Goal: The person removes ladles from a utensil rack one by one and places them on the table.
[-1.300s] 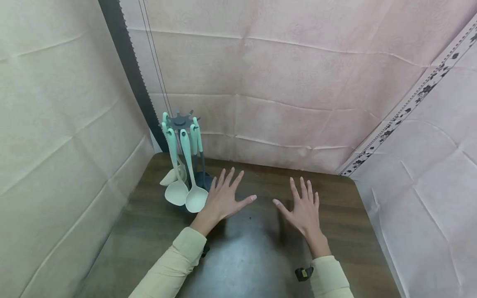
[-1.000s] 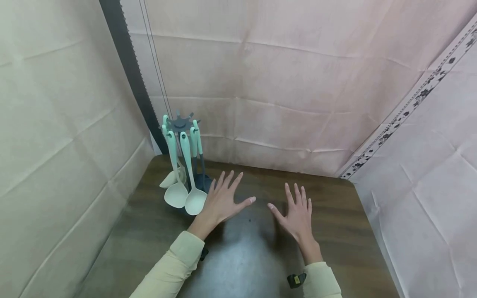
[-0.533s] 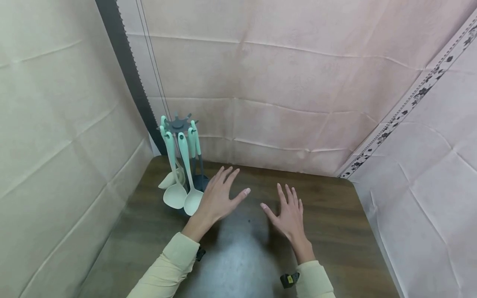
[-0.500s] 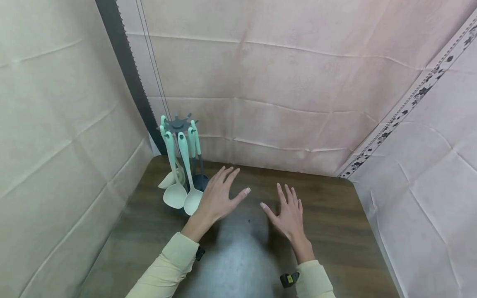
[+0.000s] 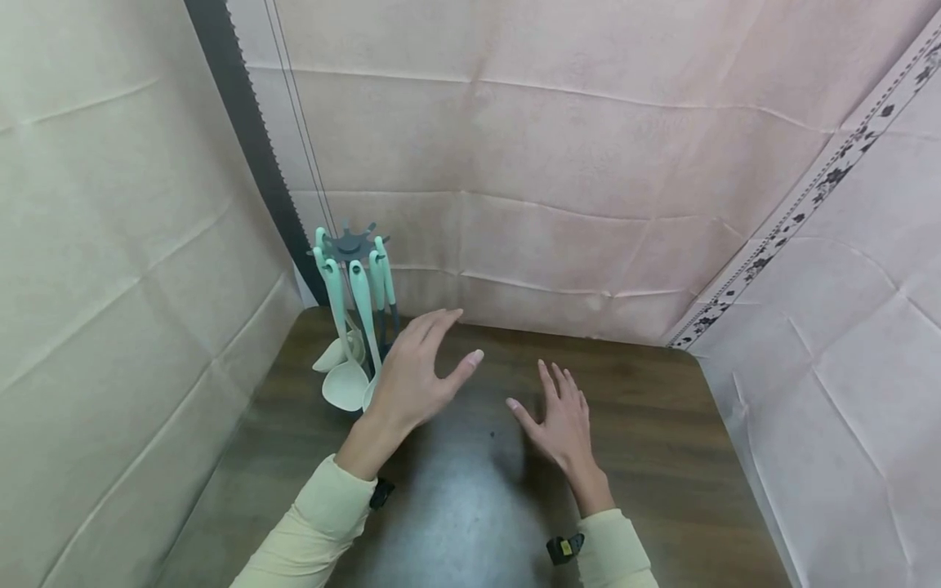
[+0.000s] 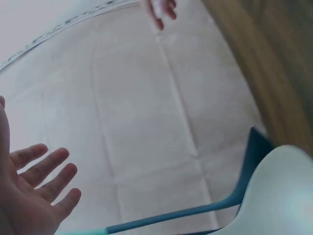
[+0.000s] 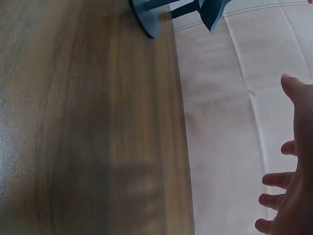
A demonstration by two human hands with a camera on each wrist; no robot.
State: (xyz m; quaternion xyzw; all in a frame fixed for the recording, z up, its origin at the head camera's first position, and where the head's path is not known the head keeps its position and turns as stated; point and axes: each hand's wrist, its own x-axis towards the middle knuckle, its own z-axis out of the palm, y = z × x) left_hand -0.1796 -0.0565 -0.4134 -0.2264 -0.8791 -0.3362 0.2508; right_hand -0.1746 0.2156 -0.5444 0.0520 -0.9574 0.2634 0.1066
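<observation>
In the head view my left hand [image 5: 413, 377] hovers in front of the right side of a utensil stand [image 5: 353, 243], fingers extended and thumb spread, gripping nothing. It hides part of the front spoon [image 5: 362, 298]. Beside that hangs a ladle [image 5: 345, 385] with a mint handle and pale bowl. More mint-handled utensils hang from the stand's dark star-shaped top. In the left wrist view a pale bowl [image 6: 279, 196] and a dark utensil [image 6: 186, 211] lie close to the left hand [image 6: 34, 196]. My right hand [image 5: 564, 425] is held over the table with fingers apart, touching nothing.
A dark wooden table [image 5: 662, 457] with rounded back corners lies below. Cloth walls [image 5: 573, 163] enclose its left, back and right sides. The stand's round dark base [image 7: 146, 22] sits on the table in the right wrist view.
My left hand has risen and shifted left toward the stand, turning so its fingers bunch closer together. My right hand has moved left, toward the middle. The utensils hang as before.
</observation>
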